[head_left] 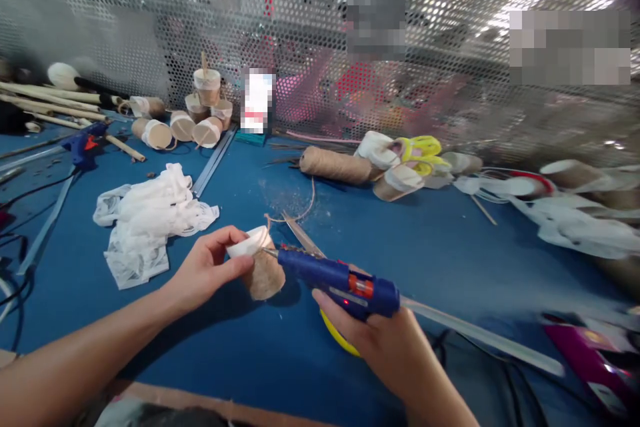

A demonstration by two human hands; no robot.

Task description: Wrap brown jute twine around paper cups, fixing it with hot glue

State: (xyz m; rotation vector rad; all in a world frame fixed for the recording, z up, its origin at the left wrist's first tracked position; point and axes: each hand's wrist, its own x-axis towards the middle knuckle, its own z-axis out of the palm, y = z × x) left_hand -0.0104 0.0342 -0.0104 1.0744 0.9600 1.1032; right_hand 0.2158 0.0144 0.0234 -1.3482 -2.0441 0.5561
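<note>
My left hand pinches the white-rimmed top of a small twine-wrapped cup, which is tilted above the blue tabletop. In my right hand is a blue hot glue gun, its red light lit and a long clear glue stick sticking out of its back. The gun's metal nozzle touches or nearly touches the cup just below the white rim. A strand of twine runs from the cup's edge back to a twine roll. Scissors with yellow handles lie partly hidden beneath the gun and my right hand.
White lace fabric lies bunched at left, near a second blue glue gun. Several finished-looking cups are stacked at the back beside a bright phone screen. A perforated metal panel closes off the rear. Cables trail at both sides.
</note>
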